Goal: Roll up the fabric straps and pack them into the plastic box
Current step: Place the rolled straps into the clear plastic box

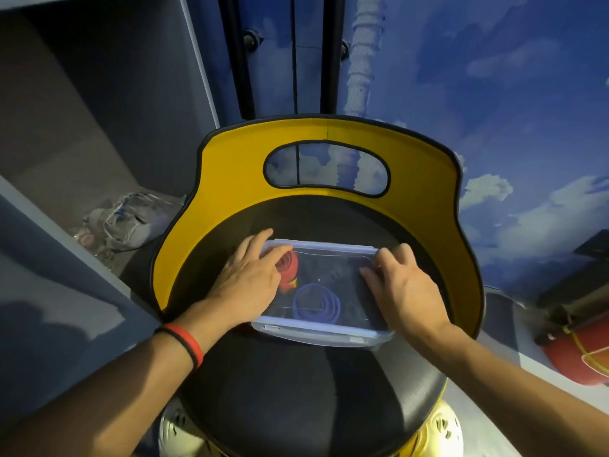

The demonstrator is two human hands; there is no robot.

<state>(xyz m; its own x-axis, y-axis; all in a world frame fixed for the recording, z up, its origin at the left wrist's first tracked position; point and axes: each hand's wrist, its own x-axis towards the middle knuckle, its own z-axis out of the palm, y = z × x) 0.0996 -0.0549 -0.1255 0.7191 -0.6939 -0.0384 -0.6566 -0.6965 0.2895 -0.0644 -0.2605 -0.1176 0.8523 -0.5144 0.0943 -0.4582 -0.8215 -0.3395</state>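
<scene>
The plastic box lies between the 2 hands, its long side running from one hand to the other. It is a clear, shallow rectangle with rounded corners and a pale bluish rim. A see-through lid sits on top, with flat clip tabs showing along the edge nearest the wrists.

Through the lid, 2 rolled straps can be seen. A red strap is wound into a thick coil just beside the left hand's thumb and partly under its fingers, with a bit of yellow at its near end. A blue strap forms a looser spiral of several rings. It lies nearer the wrists than the red one, roughly midway between the hands.

The left hand lies flat on the left end of the lid with its fingers stretched out straight, their tips reaching the far left corner. The right hand covers the right end, its fingers curling over the far right rim and its thumb resting on the lid.

Under both hands and the box is the black seat of a chair. Its yellow backrest rises beyond the fingertips. The left wrist wears 2 bands, 1 red and 1 black.
</scene>
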